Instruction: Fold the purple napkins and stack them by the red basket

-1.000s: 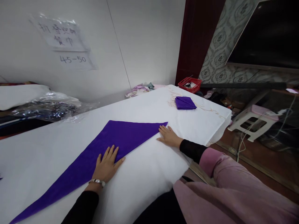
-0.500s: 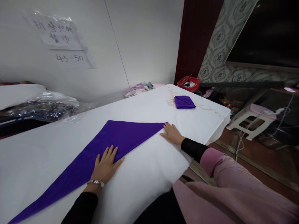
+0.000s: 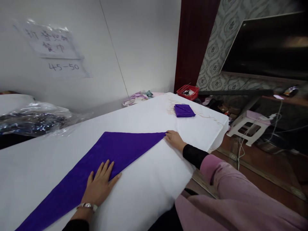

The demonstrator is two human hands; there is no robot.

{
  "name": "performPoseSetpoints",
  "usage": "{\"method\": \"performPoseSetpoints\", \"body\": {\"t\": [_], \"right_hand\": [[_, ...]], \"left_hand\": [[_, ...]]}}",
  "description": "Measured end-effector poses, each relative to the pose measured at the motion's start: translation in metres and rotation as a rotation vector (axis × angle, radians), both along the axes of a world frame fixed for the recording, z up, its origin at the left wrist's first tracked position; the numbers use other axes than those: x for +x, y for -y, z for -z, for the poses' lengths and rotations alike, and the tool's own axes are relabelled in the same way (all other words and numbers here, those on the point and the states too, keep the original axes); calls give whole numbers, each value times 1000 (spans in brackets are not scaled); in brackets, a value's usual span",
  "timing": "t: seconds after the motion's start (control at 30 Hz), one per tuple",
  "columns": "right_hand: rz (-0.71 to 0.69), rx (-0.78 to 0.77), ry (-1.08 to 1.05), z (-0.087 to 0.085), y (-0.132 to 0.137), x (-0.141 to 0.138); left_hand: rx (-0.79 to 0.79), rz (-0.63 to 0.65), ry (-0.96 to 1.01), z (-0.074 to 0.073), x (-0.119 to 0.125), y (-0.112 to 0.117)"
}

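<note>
A purple cloth napkin (image 3: 79, 170) lies folded into a long triangle on the white-covered table (image 3: 149, 189). My left hand (image 3: 99, 183) rests flat near the middle of its front edge, fingers spread and thumb on the white cloth. At the napkin's right tip, my right hand (image 3: 174, 139) has its fingers closed on the corner. The napkin's left tip runs out of view at the bottom. Farther back on the table sits a purple cloth folded into a small packet (image 3: 184, 110).
A red basket (image 3: 188, 92) stands at the far corner, with crumpled fabrics (image 3: 137, 98) along the back edge. Clear plastic wrapping (image 3: 36, 117) lies at the left. Right of the table are a stool (image 3: 250, 126) with cables and a wall-mounted screen (image 3: 267, 48).
The fingers of my right hand, flat and spread before, have closed on the napkin's corner. My left hand stays flat on the cloth. The camera view has turned slightly to the right.
</note>
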State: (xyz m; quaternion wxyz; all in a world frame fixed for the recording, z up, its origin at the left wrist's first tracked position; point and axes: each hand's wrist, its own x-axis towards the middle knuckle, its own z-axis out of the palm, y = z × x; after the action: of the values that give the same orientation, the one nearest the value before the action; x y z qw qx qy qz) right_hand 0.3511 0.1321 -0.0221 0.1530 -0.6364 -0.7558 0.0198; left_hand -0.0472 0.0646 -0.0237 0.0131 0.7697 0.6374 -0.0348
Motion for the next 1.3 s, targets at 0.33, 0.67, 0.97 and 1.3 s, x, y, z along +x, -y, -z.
{"method": "performPoseSetpoints", "body": {"t": [0.33,0.67,0.97,1.3], "right_hand": [[-6,-94,41,2,10,0],[-56,-134,-18,-23,10,-18],[-516,-202,-90,-25,21,-130],[-480,-214,-46,-9,19,-84]], "left_hand": [[15,6,17,6,-3,-2],[55,26,63,7,-5,-3],[34,15,52,6,-3,-1],[19,1,-6,3,0,1]]}}
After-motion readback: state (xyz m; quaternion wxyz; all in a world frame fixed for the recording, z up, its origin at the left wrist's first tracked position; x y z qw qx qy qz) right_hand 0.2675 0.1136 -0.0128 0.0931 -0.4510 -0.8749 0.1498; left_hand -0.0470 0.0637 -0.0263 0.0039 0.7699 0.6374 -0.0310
